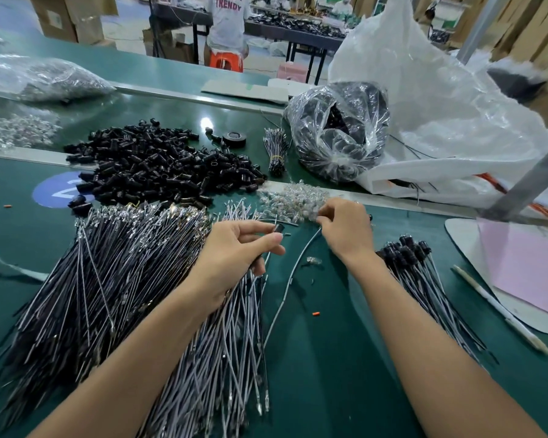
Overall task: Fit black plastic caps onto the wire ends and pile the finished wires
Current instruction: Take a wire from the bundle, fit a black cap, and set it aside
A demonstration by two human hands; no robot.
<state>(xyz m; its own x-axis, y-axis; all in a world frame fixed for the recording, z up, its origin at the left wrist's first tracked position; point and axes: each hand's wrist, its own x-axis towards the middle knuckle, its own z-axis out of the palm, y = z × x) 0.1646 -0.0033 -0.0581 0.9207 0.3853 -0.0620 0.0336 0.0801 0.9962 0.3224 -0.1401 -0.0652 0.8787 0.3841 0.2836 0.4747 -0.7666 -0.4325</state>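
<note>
Pinching a black cap (pixel 279 229), the left hand (pixel 234 251) nears the right hand (pixel 345 230), which grips a grey wire (pixel 287 286) over the bench (pixel 329 358).

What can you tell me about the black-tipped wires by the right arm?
The finished wires lie loosely bundled on the green table, just right of the right forearm. Thin grey and black strands run toward the camera; glossy black plastic caps cluster at their far ends. Nothing grips them.
</note>
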